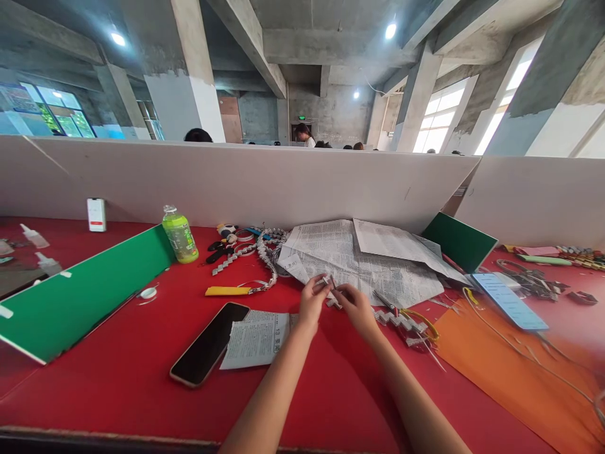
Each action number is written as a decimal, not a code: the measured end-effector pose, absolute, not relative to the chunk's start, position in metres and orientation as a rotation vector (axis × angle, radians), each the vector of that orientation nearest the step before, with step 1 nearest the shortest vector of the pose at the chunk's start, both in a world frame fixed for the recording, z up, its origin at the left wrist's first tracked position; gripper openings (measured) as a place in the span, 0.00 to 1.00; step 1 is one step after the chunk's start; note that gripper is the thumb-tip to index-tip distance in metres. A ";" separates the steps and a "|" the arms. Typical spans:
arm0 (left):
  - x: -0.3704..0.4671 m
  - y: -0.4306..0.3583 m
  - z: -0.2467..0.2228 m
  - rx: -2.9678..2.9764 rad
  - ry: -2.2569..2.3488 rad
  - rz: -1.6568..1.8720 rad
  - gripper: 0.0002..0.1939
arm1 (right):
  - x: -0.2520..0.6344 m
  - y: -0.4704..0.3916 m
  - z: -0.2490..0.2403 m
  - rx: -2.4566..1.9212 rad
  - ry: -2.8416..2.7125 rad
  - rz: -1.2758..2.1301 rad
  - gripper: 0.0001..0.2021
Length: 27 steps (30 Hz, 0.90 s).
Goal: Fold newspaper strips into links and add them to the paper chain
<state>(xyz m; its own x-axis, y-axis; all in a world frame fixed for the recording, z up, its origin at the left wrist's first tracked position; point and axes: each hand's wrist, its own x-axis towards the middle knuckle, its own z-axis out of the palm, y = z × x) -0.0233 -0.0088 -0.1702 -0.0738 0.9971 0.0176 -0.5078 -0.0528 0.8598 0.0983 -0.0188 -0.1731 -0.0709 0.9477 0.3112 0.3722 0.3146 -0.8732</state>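
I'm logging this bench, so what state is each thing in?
Left hand: pinching small pale piece
Right hand: fingers curled, grip unclear
Bottle: upright
Black phone: flat, screen dark
White phone: propped up, screen lit
Blue phone: screen lit
Large newspapers: spread, overlapping
Small newspaper: lying flat
Yellow-handled tool: open or shut unclear

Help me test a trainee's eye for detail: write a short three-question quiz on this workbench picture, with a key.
1. True or false: the left hand pinches a small pale piece, with the right hand close beside it.

2. Which lies immediately left of the small printed paper on the red tabletop?
a) orange sheet
b) black phone
c) blue-screened phone

3. Fill in: the long board at the left, whose far end is beside the bottle, is coloured ____.

Key: 1. True. 2. b. 3. Green.
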 end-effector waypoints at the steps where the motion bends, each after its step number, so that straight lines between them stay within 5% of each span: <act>1: -0.023 -0.009 -0.169 0.795 0.841 1.499 0.21 | 0.099 -0.018 -0.173 -1.205 -1.577 0.797 0.15; 11: -0.023 -0.016 -0.164 0.786 0.997 1.439 0.17 | 0.106 -0.017 -0.170 -1.314 -1.564 0.598 0.07; 27: -0.018 -0.011 -0.182 0.897 0.973 1.300 0.12 | 0.105 -0.024 -0.168 -1.396 -1.923 0.235 0.09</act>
<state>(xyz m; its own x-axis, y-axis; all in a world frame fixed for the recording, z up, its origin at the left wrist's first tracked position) -0.0184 -0.0110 -0.1818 0.0188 0.9974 -0.0692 -0.3478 0.0714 0.9348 0.1047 -0.0243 -0.1677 -0.1380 0.8816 0.4513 0.7467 0.3920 -0.5374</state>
